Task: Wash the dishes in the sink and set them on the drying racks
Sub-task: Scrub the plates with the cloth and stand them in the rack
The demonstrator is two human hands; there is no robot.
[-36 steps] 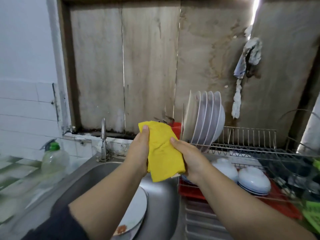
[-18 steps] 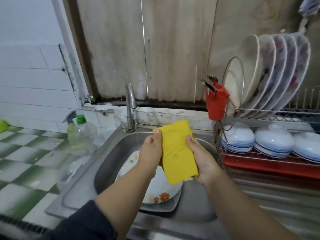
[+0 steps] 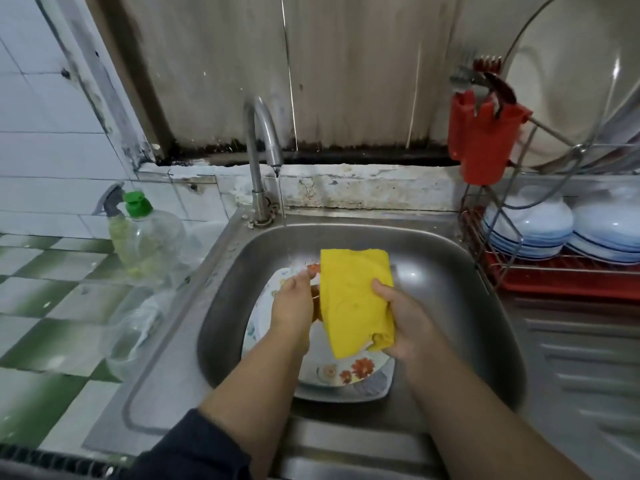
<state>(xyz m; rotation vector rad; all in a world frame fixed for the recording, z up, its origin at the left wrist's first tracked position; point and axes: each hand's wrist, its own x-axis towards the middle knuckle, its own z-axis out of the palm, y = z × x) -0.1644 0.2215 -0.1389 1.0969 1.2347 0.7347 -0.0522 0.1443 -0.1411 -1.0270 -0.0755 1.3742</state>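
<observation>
Clearly the right hand grips the folded yellow cloth above the steel sink; the left hand, fingers straight, meets the tap stream; wet the cloth before scrubbing the flowered plate on the sink floor.

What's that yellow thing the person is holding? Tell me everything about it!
It is a yellow cloth, soft and plain, folded into a rough rectangle and bunched at its lower corner. It hangs tilted over the steel sink, above a flowered plate. The right hand grips its right edge; the left hand is at its left edge under the faucet's running water.
</observation>
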